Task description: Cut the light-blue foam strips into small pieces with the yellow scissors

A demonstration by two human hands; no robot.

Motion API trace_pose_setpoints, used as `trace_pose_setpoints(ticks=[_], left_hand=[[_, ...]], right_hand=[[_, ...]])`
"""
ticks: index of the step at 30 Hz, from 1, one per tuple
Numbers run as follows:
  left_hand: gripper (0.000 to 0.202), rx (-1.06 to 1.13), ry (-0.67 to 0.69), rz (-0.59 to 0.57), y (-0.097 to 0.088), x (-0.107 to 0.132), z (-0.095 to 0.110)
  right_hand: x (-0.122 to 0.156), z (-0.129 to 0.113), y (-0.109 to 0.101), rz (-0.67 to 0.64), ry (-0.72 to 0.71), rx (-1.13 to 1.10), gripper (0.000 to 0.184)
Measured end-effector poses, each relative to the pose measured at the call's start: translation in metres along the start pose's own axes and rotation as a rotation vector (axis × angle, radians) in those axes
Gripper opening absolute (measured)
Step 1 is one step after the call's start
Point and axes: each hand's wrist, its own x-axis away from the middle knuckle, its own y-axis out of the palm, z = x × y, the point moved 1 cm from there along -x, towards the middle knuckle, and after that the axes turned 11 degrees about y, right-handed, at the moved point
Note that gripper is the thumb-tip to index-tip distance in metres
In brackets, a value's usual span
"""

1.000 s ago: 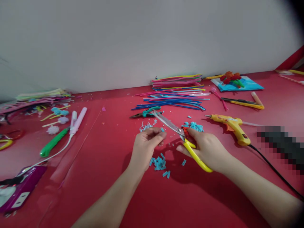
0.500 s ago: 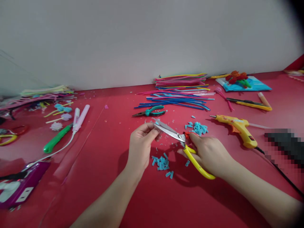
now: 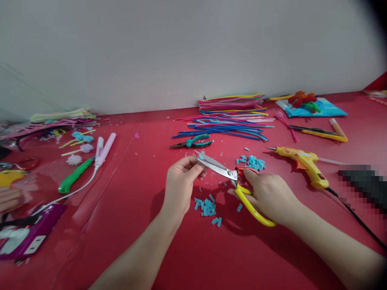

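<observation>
My right hand [image 3: 267, 193] grips scissors [image 3: 222, 170] with yellow and red handles, their blades pointing left. The blade tips are at the fingertips of my left hand [image 3: 183, 183], whose thumb and fingers are pinched together. A bit of light blue pipe cleaner [image 3: 201, 156] shows there between the blades; the fingers hide the rest of it. Below the scissors is a loose pile of short, straight light blue pieces [image 3: 207, 206]. Behind my right hand sits another pile of blue pieces [image 3: 255, 162] with tapered ends.
Teal-handled pliers [image 3: 192, 142] lie ahead, before rows of pipe cleaners [image 3: 223, 131]. On the right are a yellow glue gun [image 3: 302, 161] and a blue packet [image 3: 329, 108]. At left are a green-handled tool [image 3: 75, 175], a pink hot iron [image 3: 104, 151], a purple power strip [image 3: 39, 233] and another person's hand [image 3: 10, 199].
Another person's hand has come into view at the left edge, by the yellow-handled scissors there. My own hands and scissors have barely moved.
</observation>
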Motion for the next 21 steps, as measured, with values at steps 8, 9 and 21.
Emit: trace_pose_setpoints(ticks=[8, 9, 21], left_hand=[[0.003, 0.016, -0.029, 0.02, 0.0008, 0.0011, 0.0017], [0.003, 0.019, -0.03, 0.02, 0.0007, 0.001, 0.0015], [0.007, 0.005, -0.032, 0.028, 0.0006, 0.0008, 0.0026]], right_hand=[[0.0015, -0.0039, -0.0002, -0.008, -0.004, -0.027, 0.035], [0.0017, -0.0042, -0.0004, -0.013, 0.0, -0.027, 0.035], [0.003, -0.0049, -0.002, -0.023, 0.007, -0.057, 0.038]])
